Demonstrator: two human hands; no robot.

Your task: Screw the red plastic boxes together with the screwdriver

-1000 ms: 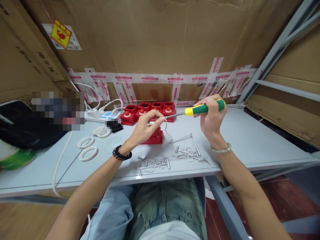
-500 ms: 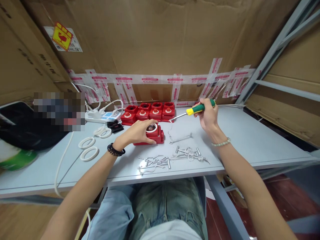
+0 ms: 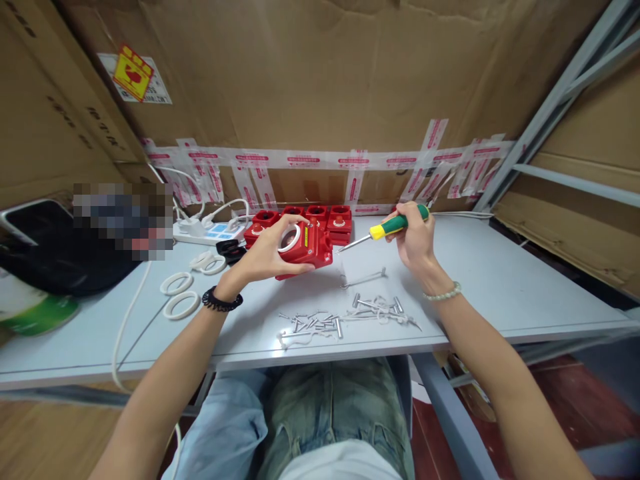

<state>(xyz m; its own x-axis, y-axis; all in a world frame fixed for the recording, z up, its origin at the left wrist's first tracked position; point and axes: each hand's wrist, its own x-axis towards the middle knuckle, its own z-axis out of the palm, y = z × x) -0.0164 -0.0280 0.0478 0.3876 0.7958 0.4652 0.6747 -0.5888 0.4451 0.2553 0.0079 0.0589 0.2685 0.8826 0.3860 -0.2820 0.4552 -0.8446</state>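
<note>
Clearly rigid and light, the red plastic housing (image 3: 307,245) sits tilted off the table (image 3: 500,287) in the left hand (image 3: 265,257), fingers wrapped around its edges; the right hand (image 3: 415,240) has fingers closed on the screwdriver (image 3: 395,223), tip just beside it.

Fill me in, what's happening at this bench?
A seated person works at a grey table. The left hand holds a red housing tilted up off the surface, with a white ring on its face. The right hand grips a green-and-yellow screwdriver, tip pointing at the housing's side. More red units line the back; loose screws lie in front.
</note>
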